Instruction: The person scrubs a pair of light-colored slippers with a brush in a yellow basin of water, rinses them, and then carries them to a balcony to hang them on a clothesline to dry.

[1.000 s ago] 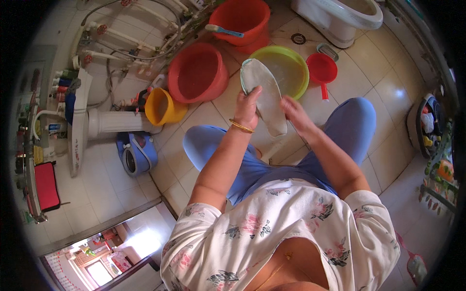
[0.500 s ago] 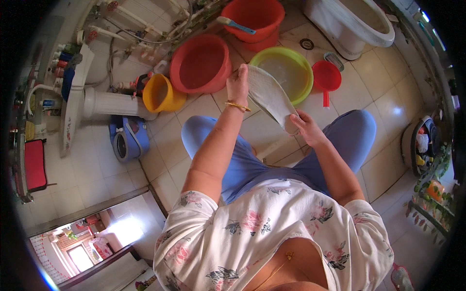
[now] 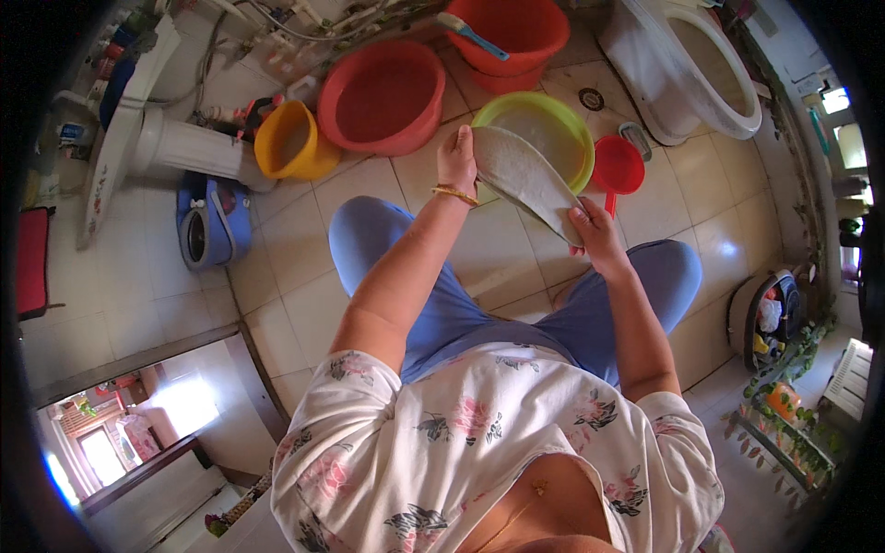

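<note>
A whitish shoe insole is stretched between my two hands, slanting from upper left to lower right. My left hand is closed on its wide upper end, thumb up along the edge. The narrower end is pinched in my right hand, with the thumb on top. Just beyond the insole stands a yellow-green basin with cloudy water in it; the insole overlaps its near rim in view. A red dipper with a handle lies on the tiles right of the basin.
Left of the green basin are a red basin and a yellow bucket. An orange-red bucket with a brush across its rim stands behind. The toilet is at back right, a blue mop bucket at left.
The insole is still held in both hands, now turned slightly with its upper face more toward me. My right hand has moved a little right and its fingers have shifted. The view has turned slightly.
</note>
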{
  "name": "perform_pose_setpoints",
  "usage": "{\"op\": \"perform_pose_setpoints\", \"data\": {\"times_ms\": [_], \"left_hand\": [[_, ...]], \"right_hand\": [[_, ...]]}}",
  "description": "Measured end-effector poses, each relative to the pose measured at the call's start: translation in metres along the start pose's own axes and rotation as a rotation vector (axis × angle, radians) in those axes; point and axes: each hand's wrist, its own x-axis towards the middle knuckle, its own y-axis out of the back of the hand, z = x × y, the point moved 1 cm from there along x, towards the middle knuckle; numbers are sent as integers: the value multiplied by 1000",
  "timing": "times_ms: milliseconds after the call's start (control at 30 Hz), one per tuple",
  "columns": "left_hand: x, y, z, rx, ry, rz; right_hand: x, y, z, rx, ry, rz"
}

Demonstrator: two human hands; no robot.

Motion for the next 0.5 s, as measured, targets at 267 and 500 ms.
{"op": "perform_pose_setpoints", "data": {"times_ms": [267,500], "left_hand": [[4,-4,-7,-61,226,98],[36,12,46,240,348,-197]], "right_hand": [[8,-6,-1,-18,42,6],[36,62,-56,-664,90,141]]}}
